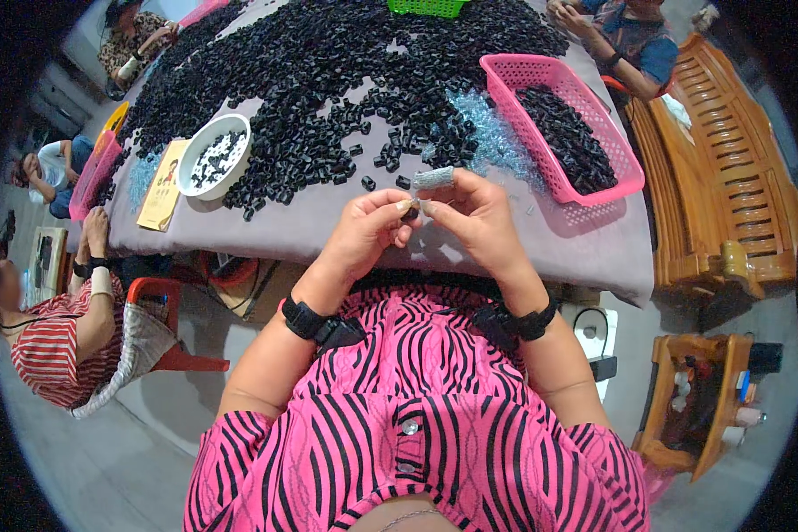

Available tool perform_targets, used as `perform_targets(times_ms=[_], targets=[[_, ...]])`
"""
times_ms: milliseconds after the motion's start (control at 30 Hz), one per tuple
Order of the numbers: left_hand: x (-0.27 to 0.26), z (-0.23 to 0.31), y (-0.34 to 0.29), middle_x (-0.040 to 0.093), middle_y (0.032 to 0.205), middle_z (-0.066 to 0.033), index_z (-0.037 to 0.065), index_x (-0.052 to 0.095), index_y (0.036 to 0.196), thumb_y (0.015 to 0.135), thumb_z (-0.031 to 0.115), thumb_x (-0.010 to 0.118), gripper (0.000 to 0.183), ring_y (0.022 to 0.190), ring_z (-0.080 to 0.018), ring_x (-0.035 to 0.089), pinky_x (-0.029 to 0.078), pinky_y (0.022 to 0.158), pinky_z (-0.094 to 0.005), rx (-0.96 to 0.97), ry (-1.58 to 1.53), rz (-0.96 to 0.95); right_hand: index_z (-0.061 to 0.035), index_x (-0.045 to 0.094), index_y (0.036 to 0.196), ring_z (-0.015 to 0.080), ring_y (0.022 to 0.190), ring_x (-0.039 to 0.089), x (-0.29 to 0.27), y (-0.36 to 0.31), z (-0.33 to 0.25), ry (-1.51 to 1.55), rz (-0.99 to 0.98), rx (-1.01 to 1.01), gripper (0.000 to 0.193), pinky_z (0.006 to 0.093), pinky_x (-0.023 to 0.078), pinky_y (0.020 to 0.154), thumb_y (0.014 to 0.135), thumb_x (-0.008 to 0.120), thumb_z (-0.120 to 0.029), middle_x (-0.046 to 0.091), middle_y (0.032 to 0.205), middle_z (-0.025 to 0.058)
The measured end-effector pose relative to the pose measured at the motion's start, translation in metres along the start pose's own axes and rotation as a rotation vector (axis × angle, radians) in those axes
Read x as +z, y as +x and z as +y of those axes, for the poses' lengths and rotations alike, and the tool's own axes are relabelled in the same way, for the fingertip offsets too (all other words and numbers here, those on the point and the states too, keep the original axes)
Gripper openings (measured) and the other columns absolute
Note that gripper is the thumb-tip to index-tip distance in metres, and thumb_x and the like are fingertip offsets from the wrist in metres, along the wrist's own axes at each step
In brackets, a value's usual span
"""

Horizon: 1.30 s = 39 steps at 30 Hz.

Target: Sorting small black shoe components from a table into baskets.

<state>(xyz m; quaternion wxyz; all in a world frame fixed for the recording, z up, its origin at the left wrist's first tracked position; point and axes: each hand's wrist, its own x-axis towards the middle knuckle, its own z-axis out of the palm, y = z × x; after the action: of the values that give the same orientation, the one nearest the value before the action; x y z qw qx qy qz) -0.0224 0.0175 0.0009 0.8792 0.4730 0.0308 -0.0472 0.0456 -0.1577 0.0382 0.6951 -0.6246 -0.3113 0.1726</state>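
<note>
Pinching a small black piece (410, 213) between both hands' fingers (402, 206); a slip drops it into the lap, off the counter (328, 232).

Grey-clothed table (541, 244), black parts heap (328, 71), pink basket (559, 124), white bowl (215, 155), yellow booklet (162, 186)

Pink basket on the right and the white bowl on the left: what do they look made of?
Pink basket: likely moulded plastic, given its open lattice walls and uniform bright colour. White bowl: smooth, thick rim, faint sheen; ceramic or plastic, cannot tell which.
</note>
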Motion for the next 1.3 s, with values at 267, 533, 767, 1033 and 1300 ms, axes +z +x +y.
perform_targets(times_ms=[267,533,767,1033,1300], targets=[[0.003,-0.001,0.000,0.067,0.085,-0.0084,0.001,0.062,0.101,0.092,0.011,0.057,0.014,0.064,-0.0082,0.058,0.048,0.059,-0.0203,0.001,0.042,-0.018,0.0002,0.065,0.096,0.0080,0.075,0.063,0.006,0.000,0.008,-0.052,0.061,-0.092,0.012,0.0237,0.051,0.065,0.084,0.062,-0.002,0.068,0.084,0.0049],[0.006,0.000,0.000,0.067,0.084,-0.0066,0.002,0.062,0.101,0.093,0.013,0.058,0.015,0.061,-0.0067,0.057,0.048,0.058,-0.0197,-0.011,0.086,-0.004,0.0009,0.064,0.094,0.0078,0.074,0.062,0.002,0.001,0.014,-0.013,0.073,-0.088,0.011,0.0238,0.051,0.065,0.084,0.063,-0.003,0.067,0.084,0.0037],[0.006,-0.002,0.002,0.066,0.084,-0.0077,0.003,0.061,0.100,0.092,0.014,0.061,0.014,0.064,-0.0077,0.058,0.047,0.057,-0.0197,-0.005,0.145,0.021,0.0008,0.063,0.094,0.0065,0.071,0.060,-0.002,0.003,0.015,-0.009,0.042,-0.032,0.012,0.0228,0.050,0.064,0.083,0.063,-0.004,0.066,0.081,0.0017],[0.004,0.000,0.001,0.065,0.081,-0.0065,0.002,0.061,0.098,0.093,0.016,0.059,0.015,0.061,-0.0082,0.055,0.045,0.056,-0.0202,-0.008,0.106,0.010,-0.0010,0.065,0.094,0.0048,0.066,0.058,-0.012,0.005,0.011,0.015,0.113,0.005,0.010,0.0215,0.049,0.060,0.085,0.062,-0.005,0.065,0.078,-0.0002],[0.004,0.000,0.002,0.065,0.082,-0.0064,0.002,0.061,0.099,0.092,0.016,0.060,0.016,0.063,-0.0083,0.056,0.045,0.057,-0.0201,-0.017,0.140,-0.023,-0.0011,0.064,0.097,0.0066,0.074,0.060,-0.007,0.003,0.011,0.048,0.038,-0.039,0.013,0.0230,0.049,0.065,0.085,0.063,-0.005,0.066,0.083,0.0005]])
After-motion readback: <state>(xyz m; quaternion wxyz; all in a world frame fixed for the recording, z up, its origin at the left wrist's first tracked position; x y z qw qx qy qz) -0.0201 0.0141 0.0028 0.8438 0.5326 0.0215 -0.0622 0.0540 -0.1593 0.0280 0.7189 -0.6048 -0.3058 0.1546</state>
